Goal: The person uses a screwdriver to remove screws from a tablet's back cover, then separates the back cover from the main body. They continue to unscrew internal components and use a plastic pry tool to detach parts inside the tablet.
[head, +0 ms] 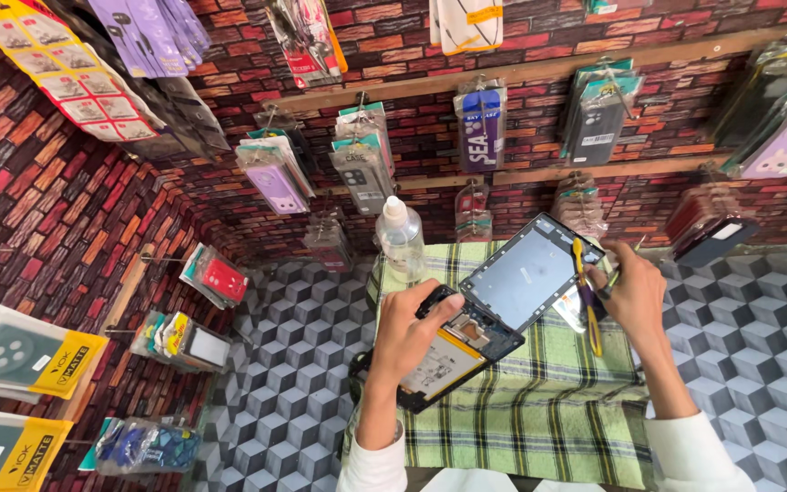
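Left hand [404,339] clasps lower body of opened black smartphone with exposed pale battery and circuit board [455,351], held above green-and-yellow checked cloth [539,401]. Phone's dark grey display panel [523,275] hinged open, tilted up toward right. Right hand [635,296] pinches panel's far edge, fingers also gripping yellow-and-purple plastic pry tool [587,296]. Beyond: clear plastic squeeze bottle [400,235] upright at cloth's back edge; packaged phone cases [362,159] on brick-pattern wall.
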